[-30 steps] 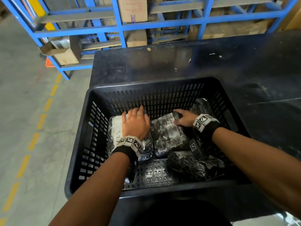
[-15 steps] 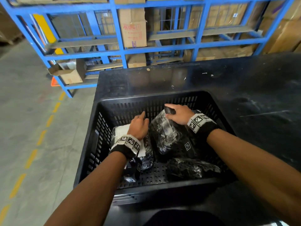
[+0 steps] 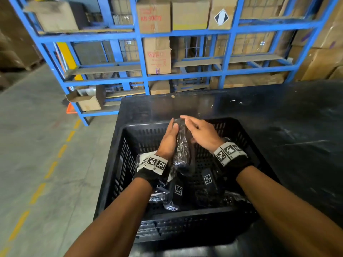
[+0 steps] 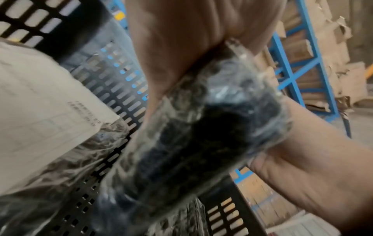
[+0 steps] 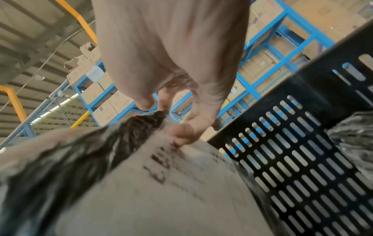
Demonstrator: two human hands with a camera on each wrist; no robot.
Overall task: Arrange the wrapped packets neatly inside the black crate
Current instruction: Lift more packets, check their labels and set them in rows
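The black slotted crate (image 3: 116,164) stands on a black table. Above its middle, a clear-wrapped dark packet (image 3: 182,147) stands on end between both hands. My left hand (image 3: 168,138) presses flat against its left side, fingers straight. My right hand (image 3: 199,131) holds its right side; in the right wrist view the fingertips and thumb (image 5: 167,121) pinch the packet's (image 5: 161,183) top edge by its paper label. The left wrist view shows the packet (image 4: 201,127) blurred against my palm (image 4: 181,39). A white-labelled packet (image 3: 143,158) lies at the crate's left, another (image 3: 233,199) at the front right.
The black table (image 3: 278,117) stretches behind and right of the crate. A blue steel rack (image 3: 185,34) with cardboard boxes stands beyond it. Concrete floor with a dashed yellow line (image 3: 50,169) lies to the left. An open carton (image 3: 87,101) sits on the rack's low shelf.
The middle packet was lying flat in the crate; now it is lifted upright between both hands. My left hand left the white-labelled packet and came against the lifted one.
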